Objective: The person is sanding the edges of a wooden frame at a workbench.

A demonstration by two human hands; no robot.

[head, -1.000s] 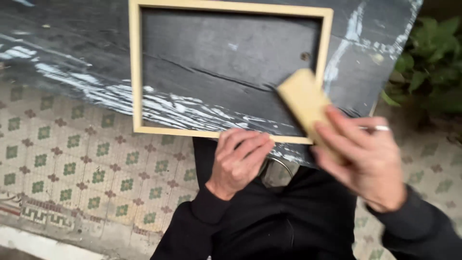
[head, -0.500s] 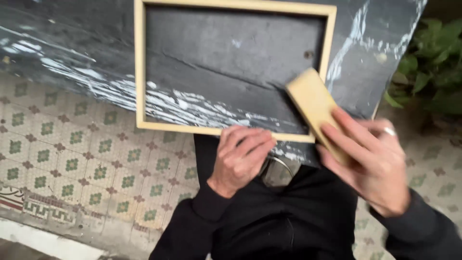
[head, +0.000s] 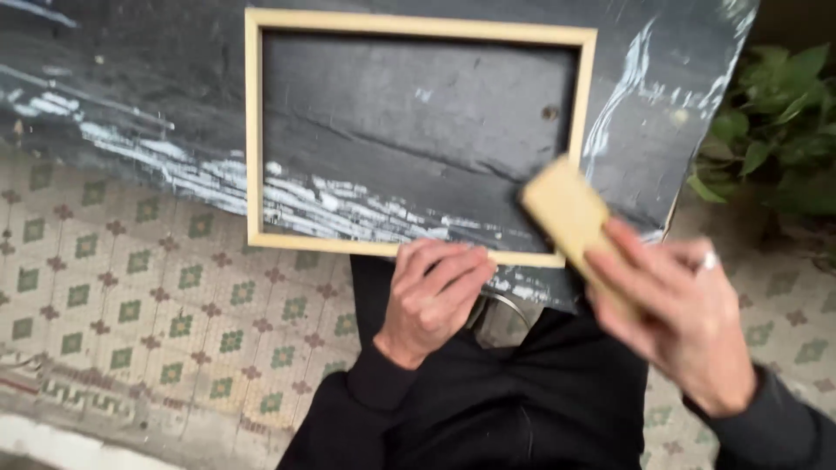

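Note:
A pale wooden frame (head: 254,130) lies flat on a dark, paint-streaked board (head: 104,96). My left hand (head: 433,298) rests on the frame's near rail with fingers curled over its edge. My right hand (head: 679,322), a ring on one finger, grips a tan sanding block (head: 566,209) tilted above the frame's near right corner. Whether the block touches the wood is unclear.
A patterned tile floor (head: 131,296) with green and brown motifs lies to the left and below. A green leafy plant (head: 775,130) stands at the right. My dark clothing (head: 522,409) fills the bottom centre.
The view has shifted slightly. My right hand with the block has stayed near the frame's right corner; my left hand remains on the near rail.

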